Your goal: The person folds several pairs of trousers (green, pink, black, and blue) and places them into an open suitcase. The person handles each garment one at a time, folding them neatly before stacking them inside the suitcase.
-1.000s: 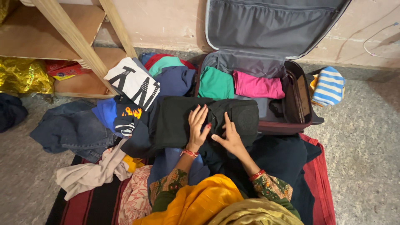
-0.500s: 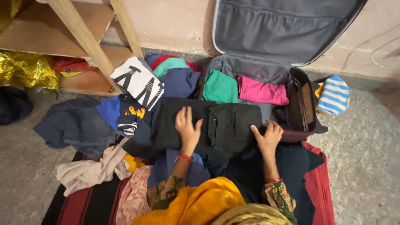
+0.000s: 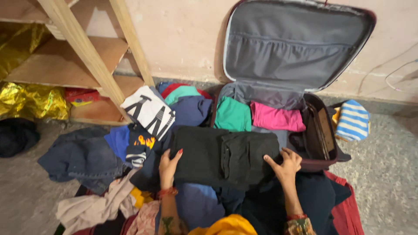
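Note:
A folded black garment (image 3: 224, 156) lies across the front edge of an open maroon suitcase (image 3: 324, 162) and a pile of clothes. My left hand (image 3: 168, 167) grips the garment's left end, thumb on top. At the garment's right end, my right hand (image 3: 285, 164) holds its lower corner, fingers curled at its edge. Inside the suitcase lie a folded green piece (image 3: 232, 115) and a folded pink piece (image 3: 276, 117). The grey-lined lid (image 3: 296, 43) leans open against the wall.
Left of the suitcase is a heap: a white printed shirt (image 3: 149, 111), navy and blue tops, jeans (image 3: 82, 157), a beige cloth (image 3: 93, 206). A wooden shelf frame (image 3: 82, 48) stands at back left with gold foil (image 3: 30, 102) beneath. A blue-striped cloth (image 3: 353, 120) lies right of the suitcase.
Both hands slid outward from the middle of the black garment to its two ends. The view tilted up, showing more of the lid and wall.

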